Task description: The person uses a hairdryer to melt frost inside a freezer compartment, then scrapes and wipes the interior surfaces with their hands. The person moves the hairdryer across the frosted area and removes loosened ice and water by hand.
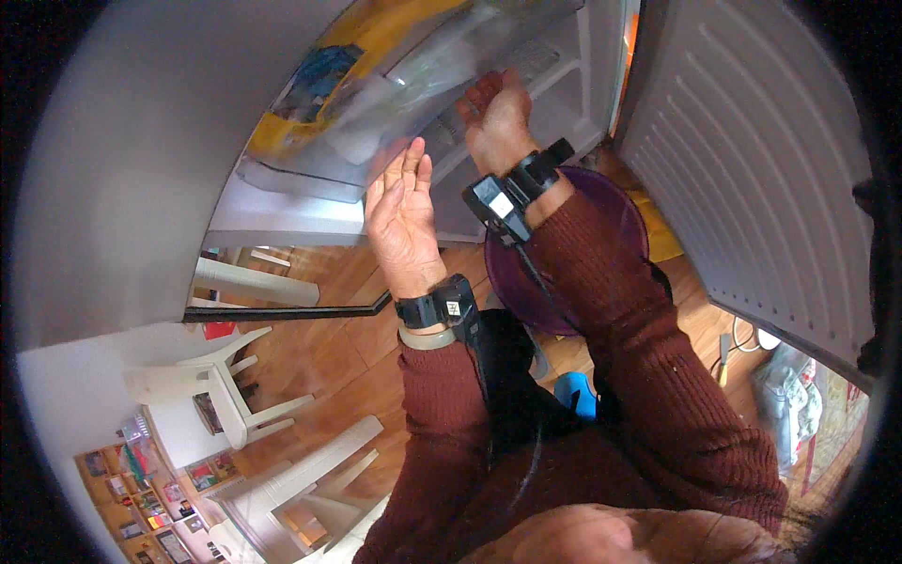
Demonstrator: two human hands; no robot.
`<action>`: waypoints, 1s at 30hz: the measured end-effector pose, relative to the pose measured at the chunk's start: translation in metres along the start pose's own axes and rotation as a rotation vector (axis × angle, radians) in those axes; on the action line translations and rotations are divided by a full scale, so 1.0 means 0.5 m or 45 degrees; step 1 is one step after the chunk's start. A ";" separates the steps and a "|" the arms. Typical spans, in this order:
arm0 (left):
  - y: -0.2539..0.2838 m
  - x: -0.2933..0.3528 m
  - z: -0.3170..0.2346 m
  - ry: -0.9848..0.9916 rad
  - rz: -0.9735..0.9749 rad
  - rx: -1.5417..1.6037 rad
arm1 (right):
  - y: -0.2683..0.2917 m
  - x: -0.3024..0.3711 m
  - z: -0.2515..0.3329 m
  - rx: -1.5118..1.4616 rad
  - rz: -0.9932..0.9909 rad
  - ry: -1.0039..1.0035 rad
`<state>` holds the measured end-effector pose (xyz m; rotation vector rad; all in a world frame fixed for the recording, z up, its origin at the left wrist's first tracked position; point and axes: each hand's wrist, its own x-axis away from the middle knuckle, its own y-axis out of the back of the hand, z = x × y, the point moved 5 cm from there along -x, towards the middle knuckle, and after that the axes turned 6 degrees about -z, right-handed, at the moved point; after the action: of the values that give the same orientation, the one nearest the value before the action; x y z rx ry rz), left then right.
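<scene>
A clear plastic drawer (310,180) sticks out of the refrigerator at the upper middle. Inside it lie a yellow bag (362,38) and a dark blue wrapped bundle (324,80). My left hand (404,221), palm turned up, has its fingers stretched flat against or close to the drawer's lower right side; exact contact is unclear. Farther right, my right hand (495,115) is raised in front of the refrigerator compartment (554,94). Its fingers are loosely curled and slightly blurred, with nothing visible in them. Each wrist wears a black strapped device.
The ribbed inside of the refrigerator door (752,160) stands wide at the right. Below my right forearm is a purple basin (615,202) on the wooden floor (319,352). White chairs (225,385) and a shelf of small items (141,484) are at the lower left.
</scene>
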<state>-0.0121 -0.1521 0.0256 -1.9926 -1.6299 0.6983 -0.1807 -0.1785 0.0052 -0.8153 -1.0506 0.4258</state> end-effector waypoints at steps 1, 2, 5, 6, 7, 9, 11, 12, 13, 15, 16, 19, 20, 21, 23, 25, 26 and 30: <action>0.005 -0.003 -0.001 0.007 -0.010 0.017 | 0.008 0.002 0.005 0.057 -0.027 0.040; 0.007 -0.007 0.002 0.012 0.021 0.044 | 0.009 0.003 0.008 0.096 0.046 0.055; 0.014 -0.022 0.029 0.095 0.072 0.156 | 0.023 0.001 0.009 0.167 0.198 0.051; 0.017 -0.025 0.048 0.146 0.038 0.179 | 0.038 -0.003 0.007 0.181 0.147 0.027; 0.020 -0.028 0.069 0.221 -0.026 0.170 | 0.055 -0.009 0.005 0.239 0.052 -0.018; 0.032 -0.029 0.107 0.437 -0.265 0.180 | 0.080 -0.019 0.003 0.306 -0.061 -0.073; 0.027 -0.033 0.109 0.393 -0.320 0.143 | 0.086 -0.030 0.011 0.286 -0.041 -0.024; 0.014 -0.036 0.097 0.299 -0.230 0.151 | 0.085 -0.033 0.014 0.246 -0.034 -0.018; 0.006 -0.038 0.083 0.217 -0.210 0.122 | 0.089 -0.038 0.019 0.213 -0.123 -0.008; -0.010 -0.037 0.057 0.123 -0.142 0.068 | 0.062 -0.040 0.030 0.161 0.064 0.095; -0.016 -0.036 0.045 0.109 -0.094 0.044 | 0.048 -0.037 0.034 0.135 0.157 0.157; -0.020 -0.028 0.033 0.087 -0.079 -0.025 | 0.028 -0.019 0.028 0.250 0.309 0.132; -0.017 -0.026 0.035 0.091 -0.099 -0.026 | 0.031 -0.014 0.023 0.339 0.282 0.092; -0.018 -0.024 0.036 0.070 -0.053 0.007 | 0.030 -0.007 0.019 0.392 0.317 0.063; 0.000 -0.025 0.051 0.174 -0.185 0.016 | 0.036 0.002 0.014 0.500 0.310 -0.010; 0.010 -0.027 0.061 0.271 -0.233 0.020 | 0.048 0.007 0.013 0.607 0.218 -0.099; 0.014 -0.029 0.066 0.333 -0.261 0.000 | 0.047 0.010 0.015 0.706 0.224 -0.097; -0.015 -0.037 0.047 0.062 0.015 -0.087 | 0.018 0.030 0.030 0.986 0.466 0.068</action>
<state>-0.0360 -0.1681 0.0143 -2.0525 -1.6348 0.6008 -0.1866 -0.1570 0.0107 -0.3083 -0.5973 1.0365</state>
